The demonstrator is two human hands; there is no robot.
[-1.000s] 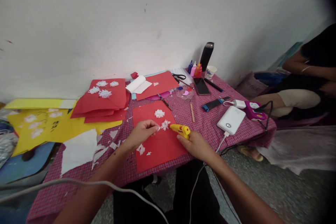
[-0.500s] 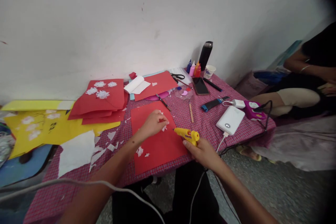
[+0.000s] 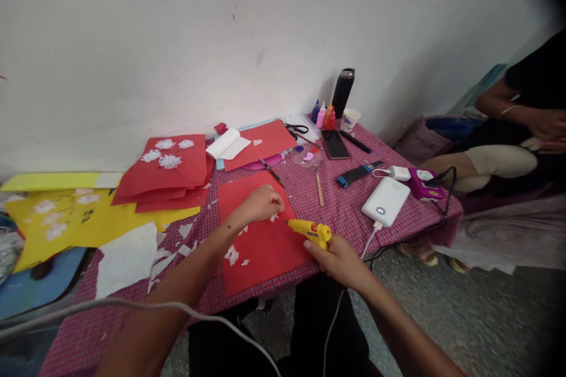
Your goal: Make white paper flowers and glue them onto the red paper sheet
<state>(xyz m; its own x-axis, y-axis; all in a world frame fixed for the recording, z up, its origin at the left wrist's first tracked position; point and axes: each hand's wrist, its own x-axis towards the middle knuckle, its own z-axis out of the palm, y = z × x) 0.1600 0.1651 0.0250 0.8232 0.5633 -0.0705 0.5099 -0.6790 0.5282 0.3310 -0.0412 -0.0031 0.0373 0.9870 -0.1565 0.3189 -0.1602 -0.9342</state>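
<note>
My left hand (image 3: 262,203) is pinched over the red paper sheet (image 3: 265,253), its fingertips on a small white paper piece (image 3: 275,217); the fingers partly hide it. In my right hand (image 3: 339,259) is a yellow glue gun (image 3: 311,231), its nozzle pointing left toward the pinched fingers, a short gap away. Lower on the same sheet lie a crumpled white paper flower (image 3: 231,255) and a tiny white scrap (image 3: 245,262).
To the left are a stack of red sheets (image 3: 177,179) with white flowers, yellow paper (image 3: 99,221) and torn white paper (image 3: 126,259). A pencil-like stick (image 3: 319,189), phone (image 3: 335,144), power bank (image 3: 386,201) and black flask (image 3: 344,93) stand right. A seated person's arm (image 3: 499,100) shows beyond.
The view has shifted slightly. The glue gun stays in my right hand, still near the left fingertips, and the left hand keeps its pinch over the red sheet.
</note>
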